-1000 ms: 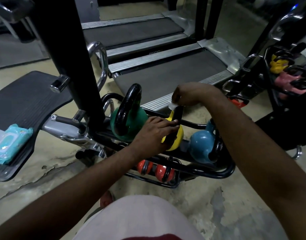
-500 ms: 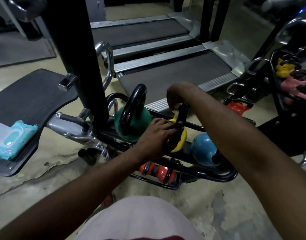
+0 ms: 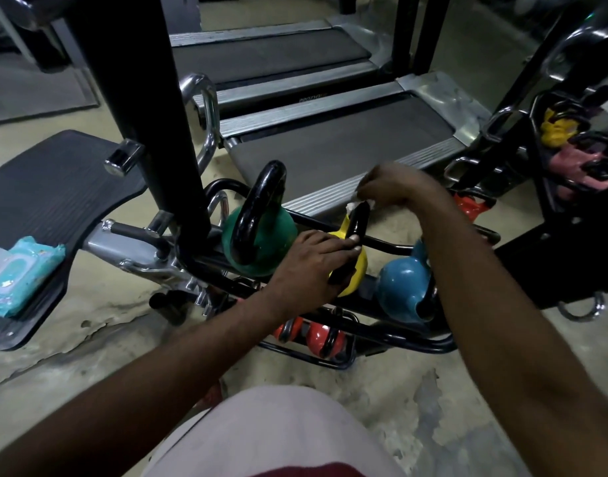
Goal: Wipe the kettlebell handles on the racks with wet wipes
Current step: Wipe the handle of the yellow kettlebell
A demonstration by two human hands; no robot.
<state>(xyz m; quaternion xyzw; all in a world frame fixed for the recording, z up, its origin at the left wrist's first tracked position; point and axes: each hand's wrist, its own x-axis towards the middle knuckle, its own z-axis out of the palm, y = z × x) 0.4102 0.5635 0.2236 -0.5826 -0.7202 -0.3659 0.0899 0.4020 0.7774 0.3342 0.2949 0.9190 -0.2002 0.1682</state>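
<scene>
A yellow kettlebell with a black handle sits in the middle of a low black rack. My left hand rests on its body, fingertips touching the handle's lower part. My right hand pinches a white wet wipe against the top of that handle. A green kettlebell stands to the left and a blue kettlebell to the right, partly hidden by my right forearm. Red kettlebells lie on the rack's lower level.
A teal pack of wet wipes lies on a black ribbed footplate at the left. A thick black post rises beside the rack. Two treadmills lie behind. Another rack with yellow and pink kettlebells stands at the right.
My right hand has lifted back to the top of the yellow kettlebell's handle, and the white wipe shows again. My left hand stays on the kettlebell.
</scene>
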